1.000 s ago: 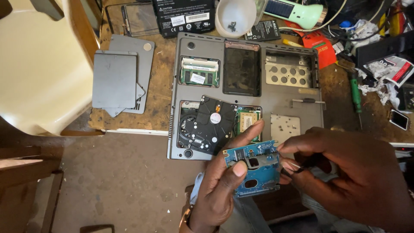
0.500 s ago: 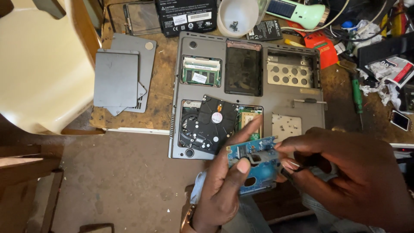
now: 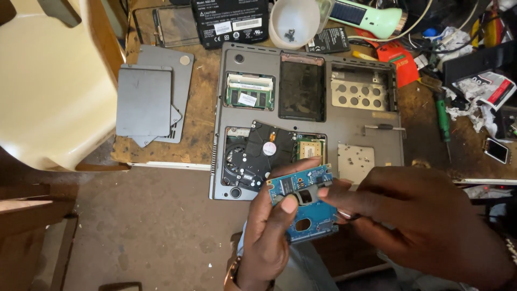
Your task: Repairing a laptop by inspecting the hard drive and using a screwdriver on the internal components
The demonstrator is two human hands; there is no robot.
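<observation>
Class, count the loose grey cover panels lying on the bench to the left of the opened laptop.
2 show: the rectangular grey panel on top, and a larger grey panel partly beneath it. Smaller pieces may hide underneath.

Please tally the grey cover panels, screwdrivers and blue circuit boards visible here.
Grey cover panels: 2, stacked left of the opened laptop base
Green-handled screwdriver: 1
Blue circuit board: 1, held by the left hand and right hand
Total: 4

Hard drive (image 3: 308,205): small rectangular unit, blue circuit board facing up, with a dark chip and an oval cut-out near its near end. Held off the surface, tilted, near centre of the scene, just near of the opened grey laptop base (image 3: 355,126). Near-left corner partly hidden.
</observation>
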